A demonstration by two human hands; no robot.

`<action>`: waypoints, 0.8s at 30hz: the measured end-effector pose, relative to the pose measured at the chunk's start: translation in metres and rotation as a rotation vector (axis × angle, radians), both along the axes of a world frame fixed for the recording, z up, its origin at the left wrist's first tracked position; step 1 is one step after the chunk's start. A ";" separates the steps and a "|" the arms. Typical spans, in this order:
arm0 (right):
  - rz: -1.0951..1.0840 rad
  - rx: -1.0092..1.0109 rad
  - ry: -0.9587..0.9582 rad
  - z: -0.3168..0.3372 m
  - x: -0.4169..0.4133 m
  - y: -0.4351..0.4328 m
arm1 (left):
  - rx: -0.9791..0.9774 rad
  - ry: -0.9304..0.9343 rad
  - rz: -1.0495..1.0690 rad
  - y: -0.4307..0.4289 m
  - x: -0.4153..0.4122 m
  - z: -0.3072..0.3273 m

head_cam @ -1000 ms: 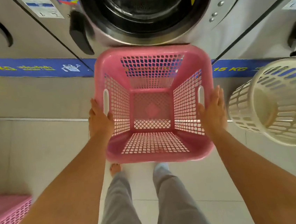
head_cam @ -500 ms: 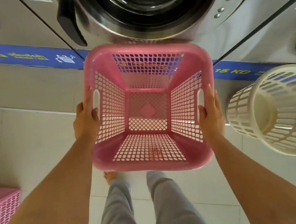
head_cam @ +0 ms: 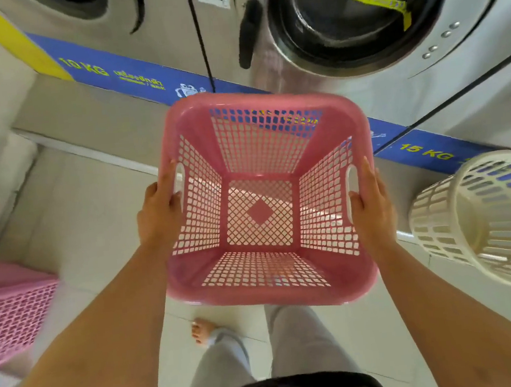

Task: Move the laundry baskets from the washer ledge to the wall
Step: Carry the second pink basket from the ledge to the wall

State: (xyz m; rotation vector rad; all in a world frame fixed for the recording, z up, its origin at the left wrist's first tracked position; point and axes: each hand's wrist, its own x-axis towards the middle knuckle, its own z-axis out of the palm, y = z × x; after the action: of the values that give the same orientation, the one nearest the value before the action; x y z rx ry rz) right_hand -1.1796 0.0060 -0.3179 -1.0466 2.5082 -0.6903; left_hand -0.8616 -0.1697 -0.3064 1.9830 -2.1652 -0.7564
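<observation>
Since the earlier frame the view has swung leftward: the washer door that sat above the basket now lies up and to the right, more of the 10 KG washer shows at upper left, and the basket looks lifted clear of the ledge and drawn toward the body.

At far left, a second pink basket [head_cam: 6, 314] sits low beside the person, partly cut off by the frame edge. Next comes the left hand [head_cam: 159, 214], closed on the left side of the pink laundry basket [head_cam: 273, 281], fingers curled at the slot handle in that wall. The basket hangs in the air between both hands, over the tiled floor, with the washer ledge [head_cam: 89, 122] beyond it and the blue strip showing through its far lattice. It is empty, so I judge it light; the perforated plastic walls look stiff yet likely to flex a little under squeeze, and the smooth rim could slip, which makes the two slot handles the sensible places to hold. The right hand [head_cam: 372, 206] grips the opposite slot handle the same way. Farthest right, a white round basket [head_cam: 487, 222] lies tipped on the ledge, its open mouth facing the person, apart from the pink one.
</observation>
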 end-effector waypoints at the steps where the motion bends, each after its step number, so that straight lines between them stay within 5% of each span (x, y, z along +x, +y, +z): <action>1: 0.024 0.004 0.007 0.005 0.014 -0.002 | -0.009 0.004 0.026 0.006 0.018 0.005; 24: 0.696 -0.246 -0.123 0.082 0.412 -0.132 | -0.371 0.072 0.702 0.125 0.441 0.093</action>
State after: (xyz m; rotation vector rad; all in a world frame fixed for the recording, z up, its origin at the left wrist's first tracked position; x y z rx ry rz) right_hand -0.7680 -0.1264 -0.2354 -1.7653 1.7896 -0.8094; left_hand -0.4207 -0.0449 -0.2136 2.2193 -1.2798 -0.2816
